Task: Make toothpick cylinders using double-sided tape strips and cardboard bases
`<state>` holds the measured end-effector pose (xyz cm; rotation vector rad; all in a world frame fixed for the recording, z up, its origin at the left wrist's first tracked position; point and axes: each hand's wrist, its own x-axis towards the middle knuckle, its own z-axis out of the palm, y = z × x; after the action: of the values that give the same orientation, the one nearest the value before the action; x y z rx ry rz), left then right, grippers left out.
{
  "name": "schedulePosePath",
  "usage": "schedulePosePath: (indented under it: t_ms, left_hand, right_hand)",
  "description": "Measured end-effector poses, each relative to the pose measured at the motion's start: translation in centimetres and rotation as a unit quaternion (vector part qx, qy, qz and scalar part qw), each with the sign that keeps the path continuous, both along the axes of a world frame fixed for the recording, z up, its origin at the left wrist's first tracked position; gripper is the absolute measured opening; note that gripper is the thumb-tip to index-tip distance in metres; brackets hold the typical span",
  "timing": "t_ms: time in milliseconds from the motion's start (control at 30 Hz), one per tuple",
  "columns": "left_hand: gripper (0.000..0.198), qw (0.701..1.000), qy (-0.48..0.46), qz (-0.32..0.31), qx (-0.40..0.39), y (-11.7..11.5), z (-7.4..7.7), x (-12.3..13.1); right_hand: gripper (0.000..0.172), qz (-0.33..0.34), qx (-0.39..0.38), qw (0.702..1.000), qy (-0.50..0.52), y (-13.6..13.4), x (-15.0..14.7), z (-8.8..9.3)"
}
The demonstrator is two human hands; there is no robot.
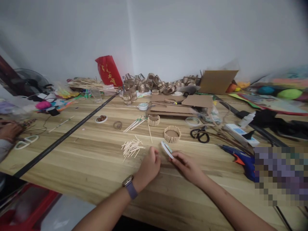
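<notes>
My right hand (186,165) pinches a white roll of tape (166,150) with a green-printed label, held tilted above the table. Beside it, my left hand (151,163) is closed, fingers curled together; what they hold, if anything, is too small to make out. A watch with a purple strap (130,187) is on my left wrist. Just beyond my hands stands a round cardboard base ringed with short wooden sticks (172,134). A smaller stick-ringed holder (153,120) is behind it. Loose short sticks (132,148) lie in a pile ahead of my left hand.
A blue glue gun (238,157) lies at right, near black-handled scissors (200,135) and a white box (242,134). Cardboard sheets (173,109) and several stick-ringed pieces (156,84) fill the back. At far left are another person's hand (9,130) and white-handled scissors (26,141).
</notes>
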<state>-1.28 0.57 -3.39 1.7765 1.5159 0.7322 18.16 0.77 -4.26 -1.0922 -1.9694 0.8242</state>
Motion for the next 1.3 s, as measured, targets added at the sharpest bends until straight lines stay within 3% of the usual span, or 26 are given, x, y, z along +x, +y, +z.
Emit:
schedulePosePath:
  t_ms: [133,333,467,733,1133,1300]
  left_hand:
    - [0.029,0.992,-0.107,0.022,-0.057,0.0,-0.2,-0.3]
    - [0.025,0.958,-0.260,0.024,-0.120,0.0,0.3,-0.3]
    - [0.027,0.954,-0.276,0.028,-0.115,0.0,0.2,-0.1]
    - [0.017,0.954,-0.286,0.036,-0.076,0.0,-0.7,0.0]
    - [0.021,0.965,-0.255,0.062,-0.024,-0.9,-0.1,0.0]
    - [0.009,0.975,-0.209,0.074,-0.002,-1.0,-0.1,-0.2]
  right_hand:
    - [0.023,0.003,0.065,0.997,-0.037,0.0,-0.1,-0.2]
    - [0.020,0.032,0.157,0.985,-0.069,-0.1,-0.4,-0.1]
    - [0.022,0.038,0.179,0.976,-0.117,-0.4,-0.5,0.1]
    - [0.021,-0.011,0.218,0.941,-0.259,-1.3,-1.9,-0.3]
    - [0.020,-0.048,0.204,0.935,-0.288,-1.3,-1.7,0.1]
    - [0.020,-0.053,0.200,0.933,-0.293,-1.4,-1.8,0.1]
